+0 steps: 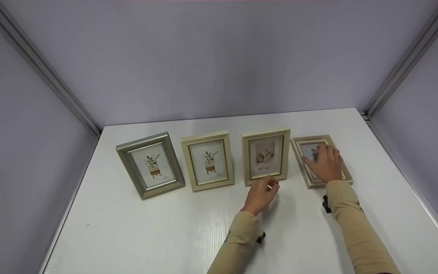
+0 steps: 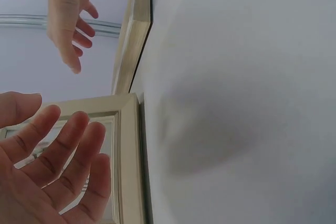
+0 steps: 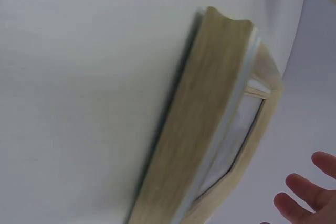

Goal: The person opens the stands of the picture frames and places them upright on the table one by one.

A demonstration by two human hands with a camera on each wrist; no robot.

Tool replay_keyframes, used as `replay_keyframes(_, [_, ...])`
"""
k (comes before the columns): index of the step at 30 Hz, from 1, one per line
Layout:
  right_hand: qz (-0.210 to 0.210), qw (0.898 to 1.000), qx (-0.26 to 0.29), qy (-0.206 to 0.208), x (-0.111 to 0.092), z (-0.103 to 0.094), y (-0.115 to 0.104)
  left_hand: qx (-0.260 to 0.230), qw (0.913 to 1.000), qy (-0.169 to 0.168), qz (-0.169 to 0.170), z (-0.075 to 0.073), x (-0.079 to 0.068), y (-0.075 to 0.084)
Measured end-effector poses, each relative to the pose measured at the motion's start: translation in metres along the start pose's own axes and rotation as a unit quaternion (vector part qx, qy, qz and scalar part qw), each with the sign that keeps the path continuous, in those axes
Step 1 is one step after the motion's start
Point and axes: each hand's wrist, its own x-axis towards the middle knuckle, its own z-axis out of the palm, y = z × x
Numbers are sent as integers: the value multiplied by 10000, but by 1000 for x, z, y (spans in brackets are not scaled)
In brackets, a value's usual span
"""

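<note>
A wooden-toned picture frame (image 1: 316, 184) lies face up at the right of the table, a dark figure showing in its picture. My right hand (image 1: 326, 165) hovers above it, fingers spread and loosely bent; in the right wrist view the fingertips (image 3: 304, 192) are apart from the frame's edge (image 3: 205, 108). Beside it a cream picture frame (image 1: 264, 152) with a pinkish picture stands upright. In front of its lower edge is my left hand (image 1: 260, 195), fingers loosely curved and holding nothing; the left wrist view shows its fingers (image 2: 76, 169) over that frame.
Farther left stand a cream picture frame (image 1: 208, 161) and a silvery one (image 1: 150, 165), both with potted-plant pictures, the silvery one turned at an angle. All rest on a white table (image 1: 165, 232). Pale panels (image 1: 222, 68) enclose the back and both sides.
</note>
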Motion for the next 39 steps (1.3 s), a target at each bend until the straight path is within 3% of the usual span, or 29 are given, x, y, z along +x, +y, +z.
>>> replay_keyframes(11, [275, 9945, -566, -840, -15, 8, 7, -114, 9999, -54, -81, 5, 0, -2])
replay_keyframes(24, [-621, 9911, -1166, 131, -25, 30, 9, 72, 9999, -114, -56, 11, -3, -6])
replay_keyframes(39, [-388, 9961, -780, -147, -27, 30, -1, -88, 9993, -334, -161, 17, -2, -2])
